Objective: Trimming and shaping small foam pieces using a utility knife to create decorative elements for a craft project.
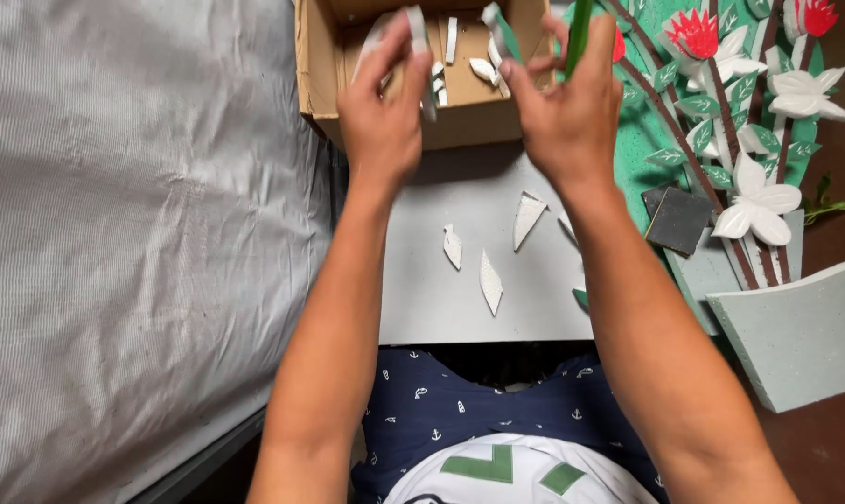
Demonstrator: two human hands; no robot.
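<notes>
Head view: looking down on both forearms, which reach to the top centre of the frame over a cardboard box [321,65].
Left hand [380,117]: fingers pinched shut on a thin white foam strip [420,42], held upright above the box's left half.
Right hand [567,117]: closed on a green-handled tool [579,33], likely a craft knife, though its blade is hidden; the fingertips also pinch a small white-and-green foam piece [499,28] over the box's right half.
Hands: apart, level with each other, each clamped on its own piece.
Box contents: a few white foam scraps [483,67] loose on the bottom.
Handling, judged: the foam strip looks very light, soft and slightly grainy, so not slippery; thin enough to bend or snap if squeezed mid-length. A light pinch near one end, flat faces between the fingertips, seems the safest hold.
Centre of frame: grey board [422,308] across the lap, with three pointed white foam offcuts [489,280] lying apart on it.
Right of frame: foam flower relief [749,187] with red and white blooms, brown stems and a grey foam pot [800,336]; a dark square block [679,219] lies against it.
Left of frame: grey ribbed fabric [133,233].
</notes>
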